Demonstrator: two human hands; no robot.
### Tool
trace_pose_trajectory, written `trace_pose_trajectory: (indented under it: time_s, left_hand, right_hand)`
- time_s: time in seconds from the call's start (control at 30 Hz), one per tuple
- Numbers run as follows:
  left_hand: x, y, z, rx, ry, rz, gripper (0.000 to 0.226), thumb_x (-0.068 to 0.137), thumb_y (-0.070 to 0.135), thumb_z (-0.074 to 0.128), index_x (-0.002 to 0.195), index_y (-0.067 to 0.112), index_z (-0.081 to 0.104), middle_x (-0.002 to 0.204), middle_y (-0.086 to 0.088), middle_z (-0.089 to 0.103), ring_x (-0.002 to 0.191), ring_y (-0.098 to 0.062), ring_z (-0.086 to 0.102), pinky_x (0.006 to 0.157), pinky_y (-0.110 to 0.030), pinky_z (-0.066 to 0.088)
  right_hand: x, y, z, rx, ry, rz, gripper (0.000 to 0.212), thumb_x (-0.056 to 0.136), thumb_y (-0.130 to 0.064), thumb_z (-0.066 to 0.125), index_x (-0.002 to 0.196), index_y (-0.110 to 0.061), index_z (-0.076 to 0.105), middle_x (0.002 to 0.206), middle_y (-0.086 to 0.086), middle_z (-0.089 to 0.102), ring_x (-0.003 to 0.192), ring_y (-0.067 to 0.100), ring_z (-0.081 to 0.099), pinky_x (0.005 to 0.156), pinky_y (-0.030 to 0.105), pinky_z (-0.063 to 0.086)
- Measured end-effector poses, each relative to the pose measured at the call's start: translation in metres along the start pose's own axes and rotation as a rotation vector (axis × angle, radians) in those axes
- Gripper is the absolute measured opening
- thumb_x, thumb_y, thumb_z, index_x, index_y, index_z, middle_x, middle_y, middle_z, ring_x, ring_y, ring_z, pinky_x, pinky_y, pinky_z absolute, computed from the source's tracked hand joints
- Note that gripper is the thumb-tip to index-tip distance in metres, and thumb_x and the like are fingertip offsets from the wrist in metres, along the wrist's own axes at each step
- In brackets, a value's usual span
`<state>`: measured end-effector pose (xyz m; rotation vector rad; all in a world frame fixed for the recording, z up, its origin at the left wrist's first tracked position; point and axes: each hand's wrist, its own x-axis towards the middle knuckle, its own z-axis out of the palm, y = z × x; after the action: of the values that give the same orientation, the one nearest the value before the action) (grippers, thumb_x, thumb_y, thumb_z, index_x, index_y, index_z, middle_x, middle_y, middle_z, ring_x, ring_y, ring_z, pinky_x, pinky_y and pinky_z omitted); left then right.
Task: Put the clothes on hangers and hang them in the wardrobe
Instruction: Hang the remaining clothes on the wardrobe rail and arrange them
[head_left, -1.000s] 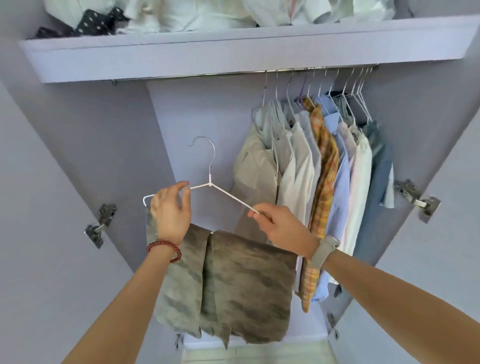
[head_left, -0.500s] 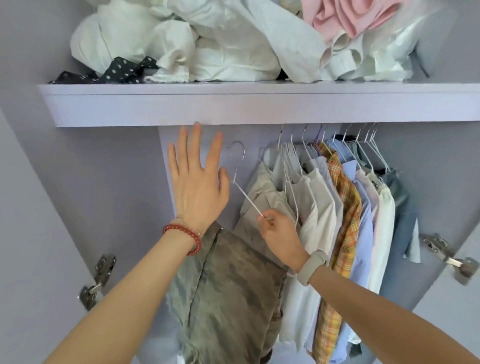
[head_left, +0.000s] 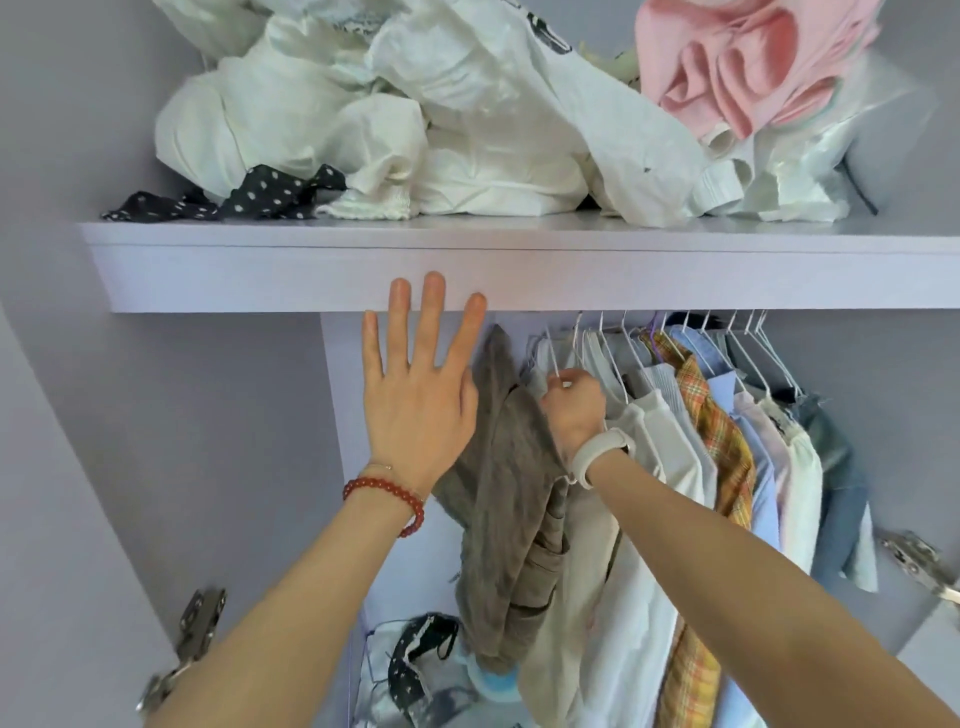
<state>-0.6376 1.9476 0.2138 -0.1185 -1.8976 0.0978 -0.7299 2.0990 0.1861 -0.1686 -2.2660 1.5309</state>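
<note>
While the right hand pinches the wire hanger carrying olive trousers just under the shelf, presumably seeking the rail, the left hand hovers splayed beside, holding nothing.

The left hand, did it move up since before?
Yes. The left hand let go of the hanger and rose with fingers spread; its fingertips now overlap the front edge of the shelf, where earlier it was well below it.

Matt lilac shelf, thin white wire hangers (glossy), soft brown cloth
</note>
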Motion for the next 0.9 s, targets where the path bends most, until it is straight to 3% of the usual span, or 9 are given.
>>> trace_pose_trajectory:
  time_s: [0.17, 0.37, 0.47, 0.53, 0.63, 0.7, 0.77, 0.9]
  left_hand:
    - [-0.002, 0.0, 0.001, -0.019, 0.0, 0.005, 0.072, 0.083, 0.019, 0.053, 0.146, 0.023, 0.018, 0.151, -0.01, 0.009, 0.14, -0.029, -0.001, 0.114, -0.052, 0.007]
    - [0.001, 0.004, -0.003, -0.054, -0.005, -0.026, 0.073, 0.08, 0.016, 0.054, 0.145, 0.023, 0.022, 0.151, -0.008, 0.007, 0.14, -0.032, 0.004, 0.109, -0.06, 0.007]
    - [-0.009, 0.012, -0.003, -0.148, -0.019, -0.089, 0.069, 0.082, 0.018, 0.047, 0.146, 0.021, 0.021, 0.152, -0.008, 0.005, 0.141, -0.034, 0.003, 0.111, -0.057, 0.005]
    - [-0.025, 0.022, -0.001, -0.217, -0.086, -0.112, 0.064, 0.082, 0.018, 0.046, 0.143, 0.015, 0.028, 0.152, -0.016, 0.01, 0.14, -0.038, 0.008, 0.111, -0.058, 0.011]
    - [-0.053, 0.041, 0.009, -0.3, -0.288, -0.097, 0.058, 0.081, 0.014, 0.055, 0.137, 0.008, 0.041, 0.148, -0.024, 0.024, 0.136, -0.044, 0.02, 0.107, -0.062, 0.018]
    - [-0.071, 0.056, 0.016, -0.367, -0.407, -0.092, 0.053, 0.082, 0.016, 0.052, 0.134, 0.007, 0.045, 0.146, -0.023, 0.03, 0.135, -0.043, 0.025, 0.106, -0.064, 0.018]
    - [-0.089, 0.077, 0.021, -0.436, -0.514, -0.07, 0.051, 0.082, 0.02, 0.048, 0.132, 0.008, 0.048, 0.143, -0.02, 0.037, 0.133, -0.04, 0.03, 0.105, -0.063, 0.018]
    - [-0.136, 0.138, 0.012, -0.61, -0.66, 0.025, 0.052, 0.078, 0.02, 0.052, 0.129, 0.009, 0.051, 0.14, -0.018, 0.043, 0.13, -0.036, 0.038, 0.101, -0.062, 0.026]
  right_hand:
    - [0.008, 0.026, -0.003, -0.043, -0.078, 0.079, 0.026, 0.089, -0.01, 0.046, 0.111, -0.005, 0.061, 0.1, 0.02, 0.067, 0.098, 0.035, 0.061, 0.087, 0.039, 0.049]
    - [0.008, 0.02, -0.013, -0.072, -0.215, 0.078, 0.031, 0.09, -0.004, 0.042, 0.12, 0.0, 0.053, 0.089, 0.022, 0.066, 0.068, 0.024, 0.054, 0.074, 0.037, 0.049]
    - [-0.004, 0.025, -0.025, -0.213, -0.26, -0.068, 0.032, 0.091, -0.005, 0.04, 0.121, -0.003, 0.05, 0.093, 0.011, 0.052, 0.085, 0.021, 0.047, 0.081, 0.035, 0.042]
    - [-0.017, 0.035, -0.038, -0.299, -0.208, -0.185, 0.022, 0.09, -0.005, 0.04, 0.109, -0.007, 0.051, 0.105, 0.012, 0.048, 0.097, 0.021, 0.046, 0.083, 0.031, 0.038]
    - [-0.043, 0.049, -0.064, -0.34, -0.036, -0.345, 0.037, 0.089, -0.004, 0.045, 0.126, -0.003, 0.05, 0.135, 0.017, 0.042, 0.126, 0.03, 0.037, 0.103, 0.026, 0.025]
    - [-0.062, 0.063, -0.088, -0.41, 0.055, -0.438, 0.039, 0.087, -0.002, 0.048, 0.125, -0.002, 0.051, 0.135, 0.02, 0.044, 0.126, 0.035, 0.038, 0.106, 0.029, 0.024]
    - [-0.082, 0.085, -0.113, -0.503, 0.133, -0.478, 0.037, 0.084, -0.002, 0.05, 0.12, 0.003, 0.056, 0.128, 0.024, 0.05, 0.12, 0.041, 0.045, 0.105, 0.042, 0.031]
    - [-0.14, 0.148, -0.168, -0.658, 0.171, -0.275, 0.035, 0.083, -0.002, 0.052, 0.116, 0.006, 0.058, 0.124, 0.027, 0.054, 0.115, 0.047, 0.048, 0.098, 0.055, 0.039]
